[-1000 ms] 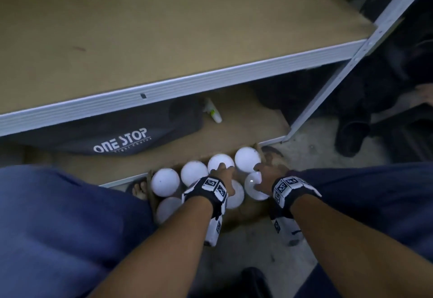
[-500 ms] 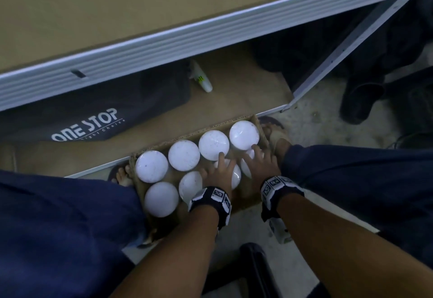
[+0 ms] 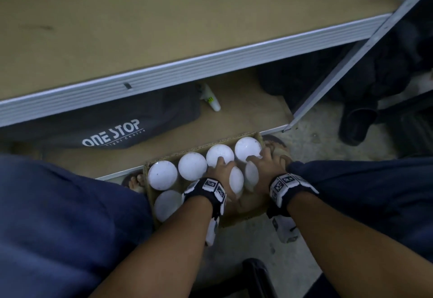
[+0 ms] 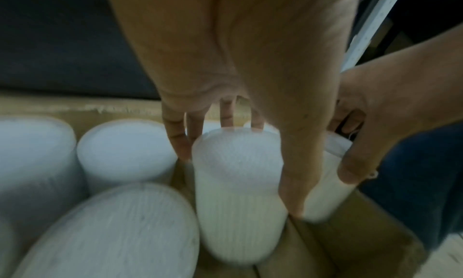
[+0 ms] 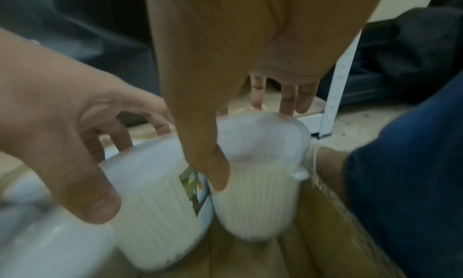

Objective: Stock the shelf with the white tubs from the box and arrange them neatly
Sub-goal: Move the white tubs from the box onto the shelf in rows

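Note:
A cardboard box (image 3: 150, 187) on the floor between my knees holds several white ribbed tubs (image 3: 192, 166). My left hand (image 3: 225, 168) grips one near-row tub (image 3: 236, 180), thumb on its right side and fingers behind it. In the left wrist view that left hand (image 4: 238, 181) wraps the tub (image 4: 238, 203), which is tipped and raised off the box floor. My right hand (image 3: 262, 159) grips the neighbouring tub (image 3: 251, 177). In the right wrist view the right hand (image 5: 250, 136) grips this tub (image 5: 260, 199) from above. The brown shelf board (image 3: 164, 16) lies above, bare in view.
A dark bag printed ONE STOP (image 3: 112, 131) and a small white bottle (image 3: 210, 100) lie on the lower shelf behind the box. The shelf's white upright (image 3: 351, 63) stands at the right, with dark footwear (image 3: 356, 124) beyond. My blue-trousered knees (image 3: 70, 215) flank the box.
Both hands went from resting on top of the near-row tubs to gripping one each, and these two tubs now tip up out of the row. The head view shifted slightly.

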The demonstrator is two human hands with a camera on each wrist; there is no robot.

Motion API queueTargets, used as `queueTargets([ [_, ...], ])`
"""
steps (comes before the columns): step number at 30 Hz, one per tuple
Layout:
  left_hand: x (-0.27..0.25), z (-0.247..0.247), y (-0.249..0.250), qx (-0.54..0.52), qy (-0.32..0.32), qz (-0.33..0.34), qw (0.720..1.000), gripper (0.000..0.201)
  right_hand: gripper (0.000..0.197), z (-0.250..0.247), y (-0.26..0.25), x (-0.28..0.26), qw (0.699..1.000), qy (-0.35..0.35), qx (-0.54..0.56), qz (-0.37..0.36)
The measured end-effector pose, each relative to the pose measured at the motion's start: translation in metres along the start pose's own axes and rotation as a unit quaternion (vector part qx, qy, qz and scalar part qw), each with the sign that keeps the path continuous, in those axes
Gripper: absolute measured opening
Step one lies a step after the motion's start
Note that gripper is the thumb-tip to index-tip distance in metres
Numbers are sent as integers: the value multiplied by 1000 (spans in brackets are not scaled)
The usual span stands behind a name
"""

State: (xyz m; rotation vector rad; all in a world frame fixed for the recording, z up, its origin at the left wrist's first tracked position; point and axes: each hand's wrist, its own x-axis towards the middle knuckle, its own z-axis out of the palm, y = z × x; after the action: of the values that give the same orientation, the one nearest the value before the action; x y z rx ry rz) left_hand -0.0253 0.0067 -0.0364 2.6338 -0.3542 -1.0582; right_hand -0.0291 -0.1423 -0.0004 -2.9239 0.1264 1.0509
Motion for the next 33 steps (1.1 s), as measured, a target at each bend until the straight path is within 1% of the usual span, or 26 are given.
queueTargets([
  [1, -1, -12, 3, 14, -32, 5, 999, 85, 79, -7, -2, -4, 1000, -2, -3, 8],
  [2, -5, -26, 7, 30, -40, 11, 999, 82, 80, -17, -4, -9, 1000, 2, -2, 14],
  [4, -17, -52, 16, 53, -18, 37, 998, 71, 79, -34, -9, -17, 1000, 9, 13, 23],
  [6, -31, -76, 23, 68, -9, 66, 995, 78, 80, -55, -14, -28, 998, 30, 38, 27],
  [8, -48, -103, 28, 67, 18, 67, 995, 84, 77, -77, -16, -37, 997, 58, 42, 20],
  [10, -67, -130, 32, 56, 60, 68, 994, 90, 77, -103, -14, -58, 996, 82, 44, 6],
  [12, -87, -155, 35, 53, 86, 82, 992, 90, 76, -134, -13, -85, 992, 110, 64, -5],
  [14, -109, -179, 36, 34, 103, 94, 990, 87, 74, -161, -13, -108, 986, 145, 72, -33],
  [17, -143, -215, 36, 13, 163, 120, 979, 89, 80, -202, -19, -145, 980, 171, 75, -74],
  [19, -165, -237, 36, 7, 203, 129, 971, 90, 81, -226, -23, -165, 972, 195, 89, -95],
  [21, -188, -258, 36, 16, 230, 136, 963, 90, 80, -245, -30, -183, 963, 223, 96, -118],
  [24, -219, -285, 31, 20, 257, 125, 958, 90, 80, -267, -44, -200, 949, 260, 108, -143],
  [28, -248, -310, 17, 14, 304, 103, 947, 88, 78, -291, -67, -208, 927, 301, 139, -176],
  [33, -271, -328, -7, -16, 342, 65, 937, 81, 70, -310, -99, -205, 912, 319, 145, -212],
])
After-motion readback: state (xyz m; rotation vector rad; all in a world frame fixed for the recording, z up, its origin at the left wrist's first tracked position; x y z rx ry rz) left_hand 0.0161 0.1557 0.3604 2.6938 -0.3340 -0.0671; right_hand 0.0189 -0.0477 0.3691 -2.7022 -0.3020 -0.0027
